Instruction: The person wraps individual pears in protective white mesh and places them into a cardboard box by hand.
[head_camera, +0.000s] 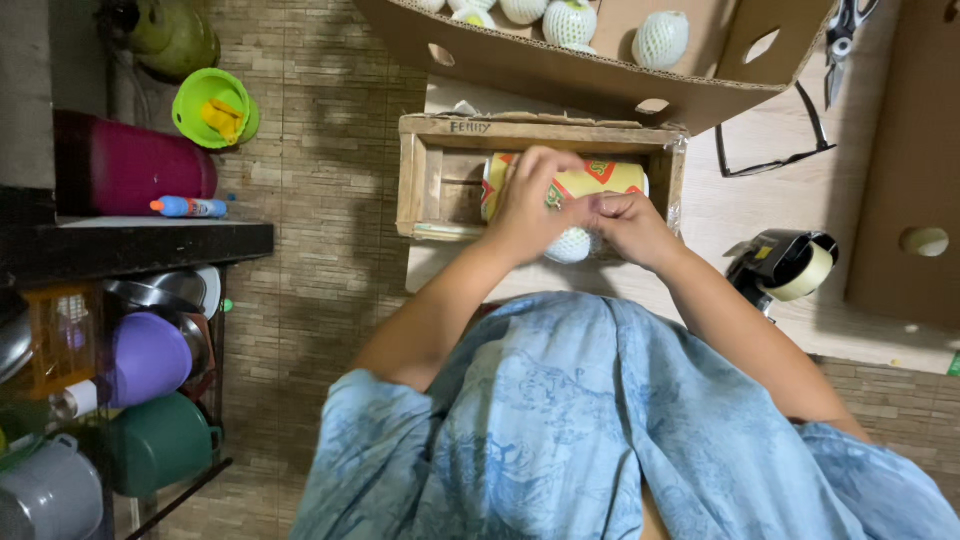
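Over the shallow wooden tray (421, 180), our left hand (528, 205) and right hand (632, 227) clamp fingers around a white foam-netted round fruit (569, 246) on yellow printed wrapping (590, 180).

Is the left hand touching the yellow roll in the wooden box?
Touching. The head view shows the left hand lying directly on the yellow roll, fingers over it, with no gap.
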